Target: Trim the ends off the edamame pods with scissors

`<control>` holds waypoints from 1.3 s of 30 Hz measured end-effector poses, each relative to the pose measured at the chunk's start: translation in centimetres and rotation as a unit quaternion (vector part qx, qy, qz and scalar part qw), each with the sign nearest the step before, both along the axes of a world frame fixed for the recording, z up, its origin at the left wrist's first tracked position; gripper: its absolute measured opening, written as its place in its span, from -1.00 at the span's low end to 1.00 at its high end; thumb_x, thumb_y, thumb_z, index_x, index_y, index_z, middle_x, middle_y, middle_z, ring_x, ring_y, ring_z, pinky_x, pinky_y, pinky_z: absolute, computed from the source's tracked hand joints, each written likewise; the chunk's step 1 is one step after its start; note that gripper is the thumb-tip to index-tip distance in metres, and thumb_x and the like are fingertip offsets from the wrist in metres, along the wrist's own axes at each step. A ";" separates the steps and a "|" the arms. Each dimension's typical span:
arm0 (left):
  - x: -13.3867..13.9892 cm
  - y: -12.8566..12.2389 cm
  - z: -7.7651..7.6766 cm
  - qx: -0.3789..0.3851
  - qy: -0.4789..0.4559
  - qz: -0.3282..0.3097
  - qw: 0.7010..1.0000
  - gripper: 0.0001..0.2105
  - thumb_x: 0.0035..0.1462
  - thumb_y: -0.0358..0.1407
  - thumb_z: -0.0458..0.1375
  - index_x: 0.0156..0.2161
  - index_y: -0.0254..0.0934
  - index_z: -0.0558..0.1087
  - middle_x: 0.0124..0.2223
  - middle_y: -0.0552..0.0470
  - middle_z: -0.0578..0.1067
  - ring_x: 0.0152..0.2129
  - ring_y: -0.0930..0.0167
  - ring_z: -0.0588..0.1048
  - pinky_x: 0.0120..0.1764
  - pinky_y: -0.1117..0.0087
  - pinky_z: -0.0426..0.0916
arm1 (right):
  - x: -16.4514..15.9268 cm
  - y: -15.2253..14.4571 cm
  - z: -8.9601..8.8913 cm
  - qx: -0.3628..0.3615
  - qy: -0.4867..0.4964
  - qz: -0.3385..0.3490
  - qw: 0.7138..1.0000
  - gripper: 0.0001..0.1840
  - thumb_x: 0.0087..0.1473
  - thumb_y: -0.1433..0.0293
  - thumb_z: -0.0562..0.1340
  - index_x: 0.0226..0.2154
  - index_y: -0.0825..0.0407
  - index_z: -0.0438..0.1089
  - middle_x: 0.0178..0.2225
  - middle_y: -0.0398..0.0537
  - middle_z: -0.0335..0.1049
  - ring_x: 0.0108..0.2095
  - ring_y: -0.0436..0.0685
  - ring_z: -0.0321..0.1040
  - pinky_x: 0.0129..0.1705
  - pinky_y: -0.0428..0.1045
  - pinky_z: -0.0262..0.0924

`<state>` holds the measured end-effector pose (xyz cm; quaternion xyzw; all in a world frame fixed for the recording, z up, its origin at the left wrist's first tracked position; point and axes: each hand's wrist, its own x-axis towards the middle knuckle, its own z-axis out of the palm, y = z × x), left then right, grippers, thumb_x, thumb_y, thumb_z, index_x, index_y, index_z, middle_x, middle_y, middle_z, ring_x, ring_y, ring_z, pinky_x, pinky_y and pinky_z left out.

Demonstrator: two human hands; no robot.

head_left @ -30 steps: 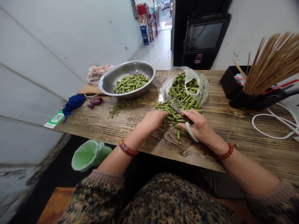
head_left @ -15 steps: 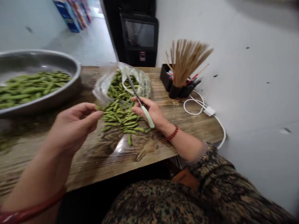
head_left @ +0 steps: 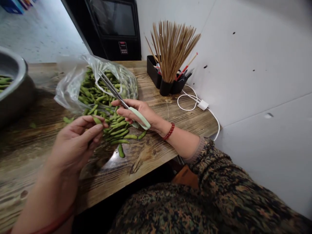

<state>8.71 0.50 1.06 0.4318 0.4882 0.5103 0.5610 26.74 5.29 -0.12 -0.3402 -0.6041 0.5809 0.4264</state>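
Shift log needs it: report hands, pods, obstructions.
Left hand pinching one green pod. Right hand holding scissors. Loose pods on table, before open plastic bag. No obstruction seen between hands.

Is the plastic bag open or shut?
Open: the plastic bag gapes toward the person, green pods showing inside and lying before its mouth.

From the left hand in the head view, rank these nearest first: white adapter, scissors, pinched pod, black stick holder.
From the left hand:
1. Pinched pod: in its grip.
2. Scissors: to the right, in the right hand.
3. Black stick holder: farther right, toward the back.
4. White adapter: farthest right.
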 end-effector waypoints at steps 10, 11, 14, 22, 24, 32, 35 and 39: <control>-2.1 -1.3 -0.6 0.012 -0.004 0.019 1.000 -0.83 -0.01 -0.25 0.27 -0.31 -0.29 0.46 -0.43 0.09 0.43 -0.70 0.64 0.19 -0.69 0.62 -0.01 | -0.7 -1.9 -0.4 0.239 -0.126 -0.013 0.963 -0.55 -0.05 0.30 0.37 -0.08 0.09 0.40 -0.33 -0.08 0.35 -0.33 0.04 0.32 -0.22 -0.02 0.26; -2.3 -1.4 -0.6 0.015 0.005 0.034 0.999 -0.82 -0.02 -0.26 0.28 -0.31 -0.30 0.47 -0.44 0.09 0.42 -0.70 0.64 0.18 -0.68 0.62 -0.01 | -0.7 -1.9 -0.6 0.269 -0.141 -0.017 0.952 -0.53 -0.05 0.29 0.37 -0.07 0.10 0.39 -0.32 -0.06 0.35 -0.32 0.06 0.32 -0.23 -0.01 0.26; -2.8 -1.7 -0.9 0.027 0.042 0.058 0.997 -0.81 -0.04 -0.26 0.29 -0.31 -0.32 0.49 -0.48 0.10 0.40 -0.69 0.64 0.16 -0.65 0.60 0.02 | -0.5 -2.0 -1.0 0.323 -0.196 0.019 0.926 -0.46 -0.05 0.27 0.37 0.00 0.07 0.34 -0.25 -0.02 0.34 -0.32 0.06 0.31 -0.24 -0.01 0.27; -2.9 -1.7 -1.0 0.074 0.117 0.061 0.988 -0.85 -0.06 -0.25 0.30 -0.34 -0.25 0.55 -0.47 0.05 0.48 -0.59 0.49 0.33 -0.55 0.50 0.18 | -0.4 -2.3 -0.6 0.375 -0.266 0.052 0.886 -0.43 -0.02 0.29 0.36 0.04 0.06 0.29 -0.17 0.06 0.36 -0.20 0.15 0.32 -0.17 0.03 0.27; -2.9 -1.6 -0.7 0.090 0.136 0.052 0.985 -0.88 -0.06 -0.28 0.30 -0.37 -0.25 0.56 -0.39 0.01 0.52 -0.49 0.43 0.40 -0.44 0.47 0.26 | -0.5 -2.3 -0.6 0.380 -0.266 0.055 0.884 -0.44 -0.02 0.28 0.36 0.04 0.05 0.29 -0.17 0.06 0.36 -0.20 0.15 0.32 -0.17 0.03 0.26; -2.8 -1.8 -0.2 0.107 0.158 0.008 0.982 -0.94 -0.01 -0.32 0.26 -0.40 -0.27 0.53 -0.37 0.00 0.52 -0.38 0.37 0.44 -0.24 0.39 0.31 | -0.5 -2.4 -0.9 0.369 -0.239 0.064 0.896 -0.38 -0.05 0.26 0.38 0.05 0.08 0.28 -0.20 0.05 0.35 -0.24 0.13 0.32 -0.21 0.00 0.27; -2.7 -1.8 -0.2 0.110 0.150 0.003 0.983 -0.94 0.01 -0.31 0.25 -0.39 -0.27 0.54 -0.38 0.00 0.52 -0.39 0.37 0.44 -0.23 0.38 0.31 | -0.6 -2.4 -1.0 0.367 -0.238 0.068 0.897 -0.39 -0.04 0.24 0.37 0.05 0.09 0.28 -0.21 0.05 0.34 -0.24 0.12 0.32 -0.21 0.00 0.27; -2.7 -1.6 -0.4 0.123 0.144 0.003 0.982 -0.93 -0.01 -0.32 0.26 -0.40 -0.28 0.54 -0.35 -0.01 0.51 -0.37 0.37 0.43 -0.22 0.39 0.30 | -0.6 -2.3 -1.1 0.376 -0.250 0.073 0.889 -0.44 0.00 0.28 0.35 0.05 0.09 0.27 -0.21 0.06 0.36 -0.22 0.14 0.32 -0.19 0.02 0.28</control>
